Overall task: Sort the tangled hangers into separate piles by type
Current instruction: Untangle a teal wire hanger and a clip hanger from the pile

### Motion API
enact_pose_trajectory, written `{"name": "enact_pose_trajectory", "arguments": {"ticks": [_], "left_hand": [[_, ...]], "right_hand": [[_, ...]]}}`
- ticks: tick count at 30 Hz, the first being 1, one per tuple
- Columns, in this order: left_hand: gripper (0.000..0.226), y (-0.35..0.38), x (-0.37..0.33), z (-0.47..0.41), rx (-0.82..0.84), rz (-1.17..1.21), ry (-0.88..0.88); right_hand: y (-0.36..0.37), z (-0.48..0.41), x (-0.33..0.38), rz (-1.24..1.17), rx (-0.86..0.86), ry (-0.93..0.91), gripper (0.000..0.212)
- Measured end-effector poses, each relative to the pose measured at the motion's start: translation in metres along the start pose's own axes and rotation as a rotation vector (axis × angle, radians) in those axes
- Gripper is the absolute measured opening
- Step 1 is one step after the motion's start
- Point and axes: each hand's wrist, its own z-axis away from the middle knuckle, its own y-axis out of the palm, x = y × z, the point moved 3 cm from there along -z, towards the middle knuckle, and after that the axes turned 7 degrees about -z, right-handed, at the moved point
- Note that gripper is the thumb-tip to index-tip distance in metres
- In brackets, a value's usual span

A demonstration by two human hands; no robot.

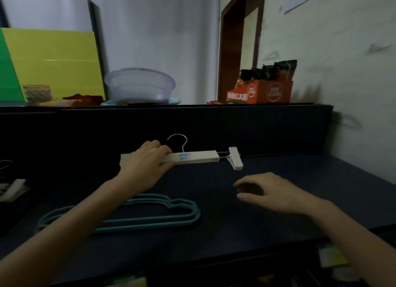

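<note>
The left hand (147, 160) is gripping a white flat-barred plastic clip hanger with a steel hook (192, 157) at the back of the dark matte table (278, 222); the right hand (270, 190) is hovering, loosely curled, holding nothing; slim teal hangers (162, 214) are lying stacked nearer, partly under the left forearm.

White clip hanger (194, 157), blue lettering; teal hangers (150, 214); dark navy desk (278, 166).
</note>
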Motion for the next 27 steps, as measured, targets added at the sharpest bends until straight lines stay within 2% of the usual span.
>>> {"name": "enact_pose_trajectory", "arguments": {"ticks": [7,15,22,27], "left_hand": [[0.036,0.053,-0.127,-0.055,0.114,0.107,0.047],[0.037,0.099,-0.243,-0.107,0.237,0.228,0.109],[0.037,0.118,-0.277,-0.123,0.326,0.236,0.142],[0.043,0.099,-0.269,-0.111,0.238,0.096,0.23]], "right_hand": [[-0.076,0.069,-0.126,-0.037,-0.193,0.169,0.02],[-0.11,0.1,-0.193,-0.059,-0.261,0.207,0.015],[-0.116,0.093,-0.207,-0.038,-0.227,0.174,0.02],[-0.113,0.074,-0.197,0.002,-0.19,0.088,0.02]]}}
